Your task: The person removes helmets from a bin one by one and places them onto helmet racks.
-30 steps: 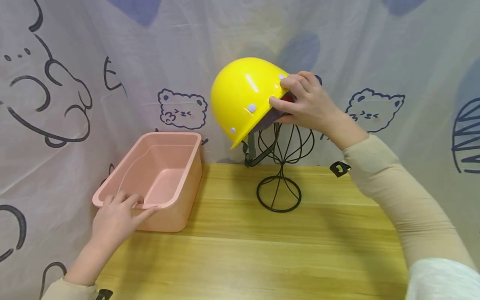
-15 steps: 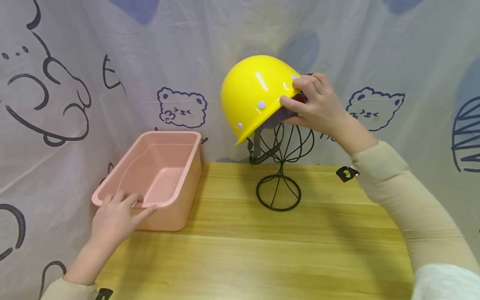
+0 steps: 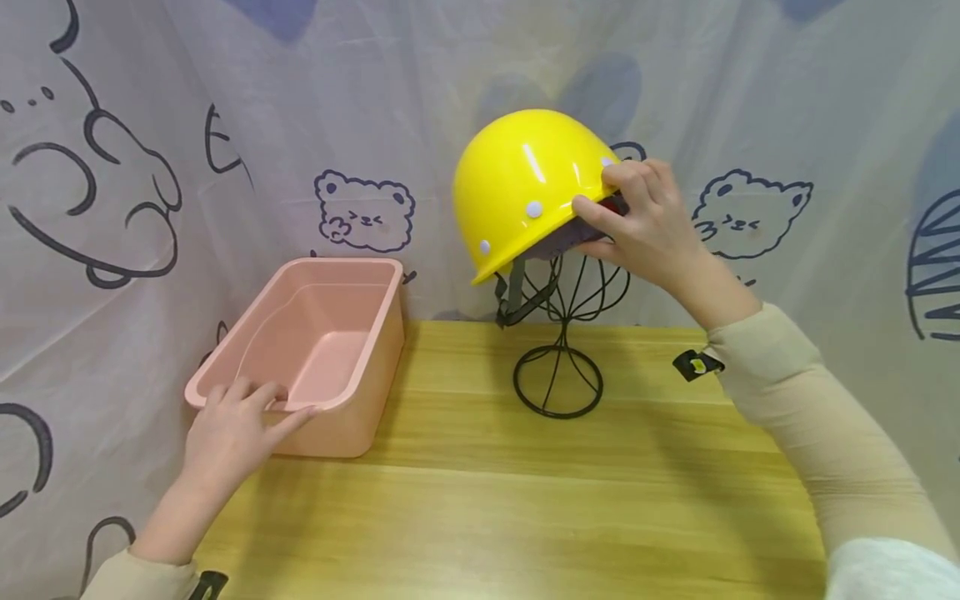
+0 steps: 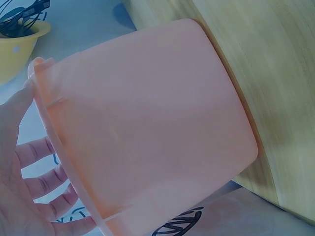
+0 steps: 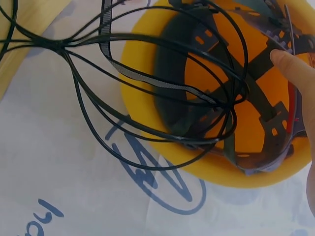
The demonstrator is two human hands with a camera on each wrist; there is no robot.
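A yellow hard hat (image 3: 525, 171) is tilted over the top of a black wire stand (image 3: 562, 333), its front brim lower on the left. My right hand (image 3: 648, 221) grips the hat's rim on the right side, thumb outside and a finger inside the shell. In the right wrist view the wire stand's top (image 5: 231, 103) overlaps the hat's dark inner harness (image 5: 246, 73). A chin strap (image 3: 513, 300) dangles below the brim. My left hand (image 3: 232, 429) holds the near rim of a pink plastic bin (image 3: 367, 367), fingers hooked over the rim and thumb along it.
The bin stands at the left on the wooden table (image 3: 480, 517), against a printed curtain (image 3: 360, 83) that hangs behind and on both sides. The stand's round base rests near the table's back edge.
The hard hat has moved to the right with my right hand, further over the wire stand, and sits a little less tilted. My left hand stays on the bin's rim.
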